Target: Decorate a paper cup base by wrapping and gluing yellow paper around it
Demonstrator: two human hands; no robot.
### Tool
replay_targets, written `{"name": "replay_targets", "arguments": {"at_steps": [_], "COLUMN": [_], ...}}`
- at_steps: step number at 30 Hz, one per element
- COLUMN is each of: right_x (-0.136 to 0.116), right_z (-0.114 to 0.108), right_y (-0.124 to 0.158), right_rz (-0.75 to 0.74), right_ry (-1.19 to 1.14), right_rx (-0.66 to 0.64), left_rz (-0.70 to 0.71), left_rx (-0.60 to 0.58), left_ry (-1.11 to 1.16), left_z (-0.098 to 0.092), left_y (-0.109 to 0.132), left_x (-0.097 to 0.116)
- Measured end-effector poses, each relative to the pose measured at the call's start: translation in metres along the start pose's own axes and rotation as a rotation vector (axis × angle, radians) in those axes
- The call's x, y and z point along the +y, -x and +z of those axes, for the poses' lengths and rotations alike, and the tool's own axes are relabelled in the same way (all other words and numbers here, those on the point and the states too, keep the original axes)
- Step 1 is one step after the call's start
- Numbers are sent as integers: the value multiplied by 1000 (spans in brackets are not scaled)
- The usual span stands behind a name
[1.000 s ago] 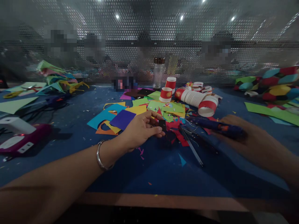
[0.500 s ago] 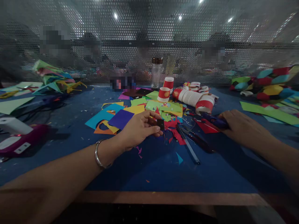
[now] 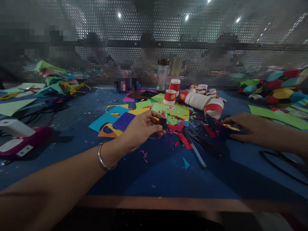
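Observation:
My left hand (image 3: 141, 130), with a silver bangle at the wrist, pinches a small black paper square (image 3: 163, 123) above a heap of coloured paper scraps (image 3: 154, 114). My right hand (image 3: 243, 126) rests on the blue table (image 3: 154, 170) at the right, fingers laid over a dark blue glue gun (image 3: 222, 128) lying on its side. Scissors (image 3: 196, 147) lie between the hands, touched by neither.
A roll of red-and-white paper cups (image 3: 204, 104) and two upright cups (image 3: 172, 91) stand behind the scraps beside a clear jar (image 3: 163, 74). A purple device (image 3: 21, 142) sits at left, paper chains (image 3: 279, 86) at right, a black cable (image 3: 281, 162) near my right arm. A perforated screen (image 3: 154, 38) backs the table.
My right hand carried the glue gun away from me and set it down by the cups. The left hand kept the black square, shifting slightly.

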State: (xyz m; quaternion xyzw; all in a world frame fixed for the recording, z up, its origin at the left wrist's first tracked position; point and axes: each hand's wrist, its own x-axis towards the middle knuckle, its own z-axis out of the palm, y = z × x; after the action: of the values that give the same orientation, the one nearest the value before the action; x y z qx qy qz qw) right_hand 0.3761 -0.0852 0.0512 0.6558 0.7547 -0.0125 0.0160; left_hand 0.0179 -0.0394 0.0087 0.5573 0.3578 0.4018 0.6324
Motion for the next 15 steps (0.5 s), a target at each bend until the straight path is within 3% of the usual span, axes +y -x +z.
{"name": "replay_targets", "arguments": {"at_steps": [5, 10, 15], "right_x": [-46, -98, -122], "right_z": [-8, -5, 2], "right_y": [2, -10, -29], "right_rz": [-115, -331, -453], "right_ry": [-104, -151, -177], "right_rx": [200, 158, 61], "left_rz": [20, 51, 26], "left_rx": [67, 48, 96], "left_ry": [-12, -15, -20], "left_z": [0, -3, -3], "left_y": [-2, -3, -4], "left_x": [1, -1, 1]}}
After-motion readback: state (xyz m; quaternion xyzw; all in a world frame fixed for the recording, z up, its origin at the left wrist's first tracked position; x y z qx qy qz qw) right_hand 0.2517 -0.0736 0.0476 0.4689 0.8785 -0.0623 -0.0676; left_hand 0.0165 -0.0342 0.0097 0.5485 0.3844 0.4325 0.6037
